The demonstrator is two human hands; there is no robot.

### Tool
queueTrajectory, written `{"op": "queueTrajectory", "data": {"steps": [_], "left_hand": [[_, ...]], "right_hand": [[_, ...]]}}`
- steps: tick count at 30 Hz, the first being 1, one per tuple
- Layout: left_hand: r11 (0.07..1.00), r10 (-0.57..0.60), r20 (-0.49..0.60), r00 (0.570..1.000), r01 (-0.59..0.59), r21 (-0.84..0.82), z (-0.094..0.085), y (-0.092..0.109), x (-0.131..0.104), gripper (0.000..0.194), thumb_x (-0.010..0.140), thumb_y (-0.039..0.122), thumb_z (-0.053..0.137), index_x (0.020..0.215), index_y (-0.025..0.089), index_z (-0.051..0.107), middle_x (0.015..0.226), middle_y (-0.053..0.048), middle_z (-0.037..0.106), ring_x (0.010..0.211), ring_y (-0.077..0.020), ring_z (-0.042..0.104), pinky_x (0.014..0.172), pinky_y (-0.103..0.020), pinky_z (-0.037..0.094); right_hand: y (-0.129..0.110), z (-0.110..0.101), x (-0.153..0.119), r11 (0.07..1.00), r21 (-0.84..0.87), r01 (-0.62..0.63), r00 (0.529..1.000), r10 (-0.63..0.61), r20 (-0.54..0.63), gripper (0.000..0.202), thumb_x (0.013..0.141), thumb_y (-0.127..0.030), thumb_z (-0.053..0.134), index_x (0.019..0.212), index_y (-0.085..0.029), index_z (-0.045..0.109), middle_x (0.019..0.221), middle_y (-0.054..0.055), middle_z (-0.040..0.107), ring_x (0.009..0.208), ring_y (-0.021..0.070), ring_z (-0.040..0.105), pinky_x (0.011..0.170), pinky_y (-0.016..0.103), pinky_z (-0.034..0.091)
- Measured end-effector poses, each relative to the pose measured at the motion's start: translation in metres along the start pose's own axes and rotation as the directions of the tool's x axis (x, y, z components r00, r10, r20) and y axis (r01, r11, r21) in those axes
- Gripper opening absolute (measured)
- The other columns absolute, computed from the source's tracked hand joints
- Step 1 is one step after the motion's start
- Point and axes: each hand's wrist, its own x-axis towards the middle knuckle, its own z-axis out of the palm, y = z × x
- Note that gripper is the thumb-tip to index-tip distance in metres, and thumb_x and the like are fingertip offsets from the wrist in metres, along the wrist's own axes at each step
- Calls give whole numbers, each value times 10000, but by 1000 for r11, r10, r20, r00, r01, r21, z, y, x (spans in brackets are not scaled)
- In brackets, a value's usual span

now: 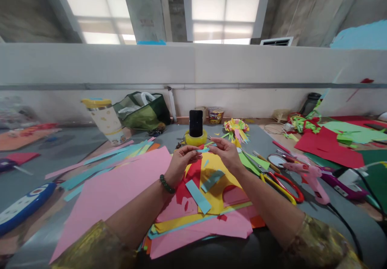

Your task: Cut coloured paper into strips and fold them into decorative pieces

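Between my two hands a small light-blue paper strip (203, 150) is stretched above the pile of paper. My left hand (183, 161), with a dark bead bracelet at the wrist, pinches the strip's left end. At the strip's right end are the pinched fingers of my right hand (226, 153). Below them lie yellow paper (216, 202), red paper (181, 188) and pink sheets (193, 241). Two cut light-blue paper pieces rest on the pile, one flat (198, 197) and one partly shaded (213, 181).
Scissors (279, 184) and a pink glue gun (313, 178) with a cord lie at right. A phone (196, 123) stands upright in a yellow holder, near a paper flower (237, 129). At left are a tumbler (104, 122), a green bag (143, 112) and a large pink sheet (121, 192).
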Motion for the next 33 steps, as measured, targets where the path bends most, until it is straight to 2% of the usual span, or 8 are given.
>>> {"op": "queueTrajectory", "data": {"steps": [4,7,9,12,15,22,28,33], "left_hand": [[996,-74,5,997,74,41,-1,3,1,130,607,216,755,661,163,649,638,-9,686,614,-142,675,598,-221,484],[987,-158,22,987,158,-6,0,6,0,169,692,318,736,683,159,680,665,-32,699,598,-123,654,552,-198,467],[976,-215,93,972,217,-7,0,5,-2,271,702,418,749,688,151,699,665,-52,701,597,-121,644,545,-194,461],[969,-248,235,940,245,45,0,2,-4,373,600,489,827,704,146,720,695,-74,715,633,-133,648,577,-200,462],[974,-224,286,932,222,40,0,-1,-5,435,485,481,886,731,156,737,719,-63,717,649,-130,636,622,-214,468],[987,-150,324,934,122,103,0,-1,-5,399,524,489,867,660,150,705,637,-17,649,621,-104,568,621,-216,442],[982,-179,330,927,146,122,1,-3,-6,431,519,499,859,707,155,681,684,-15,658,666,-123,584,658,-245,448],[977,-195,321,927,155,147,1,-3,-5,361,593,464,821,710,164,657,712,-15,668,675,-123,598,670,-245,441]], "right_hand": [[-2,-2,-1,999,-38,32,999,-32,3,409,569,-390,805,908,-203,673,700,4,719,688,183,676,716,345,543],[-3,-1,-2,991,-107,76,996,-69,63,381,611,-408,769,916,-205,666,724,13,721,725,191,684,700,333,535],[-4,0,-5,976,-172,130,987,-112,116,341,657,-409,733,923,-208,661,747,20,721,780,203,693,695,326,531],[-7,2,-9,951,-234,204,966,-157,205,298,729,-401,675,959,-214,650,797,26,728,832,204,699,717,327,534],[-8,3,-11,953,-217,210,952,-149,269,299,758,-402,647,987,-211,634,827,26,735,825,189,699,733,324,532],[-4,3,-8,993,-74,93,974,-76,213,334,704,-391,718,955,-196,615,743,5,737,718,152,681,690,295,517],[-3,2,-6,998,-33,48,986,-42,164,409,622,-380,798,944,-198,623,702,-5,735,649,147,665,661,303,519],[-2,2,-6,997,-20,69,984,-65,164,437,607,-354,810,973,-212,617,754,5,749,732,167,694,722,323,538]]}}
